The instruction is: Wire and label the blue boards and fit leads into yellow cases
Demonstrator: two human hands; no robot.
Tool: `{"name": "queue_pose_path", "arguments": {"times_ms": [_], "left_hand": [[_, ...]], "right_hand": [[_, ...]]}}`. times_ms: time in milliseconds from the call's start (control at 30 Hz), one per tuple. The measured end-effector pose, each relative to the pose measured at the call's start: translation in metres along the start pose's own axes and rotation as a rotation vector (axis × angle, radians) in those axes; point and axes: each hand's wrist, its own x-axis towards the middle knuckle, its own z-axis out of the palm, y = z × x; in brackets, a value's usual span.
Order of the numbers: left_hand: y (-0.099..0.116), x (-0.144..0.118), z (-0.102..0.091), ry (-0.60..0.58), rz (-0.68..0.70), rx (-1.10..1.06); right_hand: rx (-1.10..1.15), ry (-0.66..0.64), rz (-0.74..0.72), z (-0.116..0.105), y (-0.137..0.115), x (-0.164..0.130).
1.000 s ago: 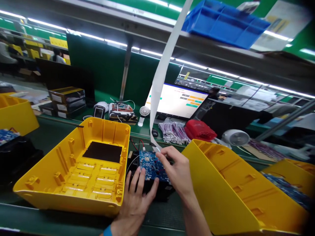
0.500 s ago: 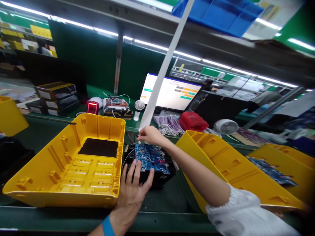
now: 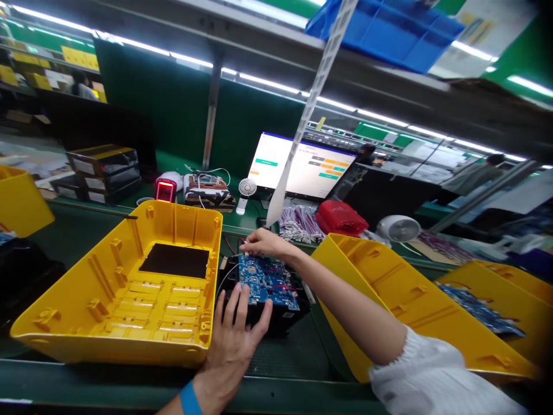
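Observation:
A blue circuit board (image 3: 263, 278) with red wires lies on a black block (image 3: 276, 323) in the middle of the bench. My left hand (image 3: 233, 328), with a blue wristband, rests with fingers spread at the board's near left edge and against the block. My right hand (image 3: 261, 242) reaches in from the right and pinches a small wire connector at the board's far left corner. The fingers mostly cover that connector. Thin red wires (image 3: 231, 246) run up to these fingertips, and a pale wire (image 3: 227, 275) curves along the block's left side.
Left of the block stands an open yellow housing (image 3: 116, 349); another yellow housing (image 3: 345, 323) is tilted on the right. Above, a white label strip (image 3: 305, 124) hangs before a monitor (image 3: 317, 170). Behind are a small fan (image 3: 247, 193), purple wire bundles (image 3: 298, 222) and a red bag (image 3: 339, 218).
The hanging strip has swung right, away from my right hand, and turned so that its printed pattern shows. Both hands stay in nearly the same places; the whole view has shifted slightly.

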Motion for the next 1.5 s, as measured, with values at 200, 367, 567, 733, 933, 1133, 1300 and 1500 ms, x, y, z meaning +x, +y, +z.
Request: {"name": "queue_pose_path", "arguments": {"times_ms": [200, 367, 567, 733, 933, 1133, 1300, 1500], "left_hand": [[0.000, 0.001, -0.001, 0.004, -0.005, -0.010], [0.002, 0.003, -0.005, -0.029, -0.012, -0.019], [0.003, 0.004, -0.017, -0.062, -0.040, -0.027], [0.007, 0.005, -0.036, -0.098, 0.000, -0.060], [-0.032, 0.012, -0.090, 0.126, 0.109, -0.176], [-0.183, 0.079, -0.162, -0.289, -0.057, -0.222], [-0.298, 0.120, -0.126, -0.623, -0.291, -0.007], [-0.331, 0.113, -0.078, -0.679, -0.321, -0.154]], "right_hand": [[-0.096, 0.068, 0.034, 0.000, -0.010, 0.004], [-0.114, 0.077, 0.152, 0.007, -0.015, 0.009], [-0.322, 0.254, 0.223, -0.006, -0.021, -0.010], [-0.452, 0.346, 0.266, -0.001, -0.021, -0.038], [-0.443, 0.369, 0.269, 0.031, -0.008, -0.053], [-0.427, 0.391, 0.216, 0.042, -0.003, -0.054], [-0.443, 0.393, 0.251, 0.042, -0.010, -0.055], [-0.438, 0.396, 0.290, 0.042, -0.011, -0.055]]}}
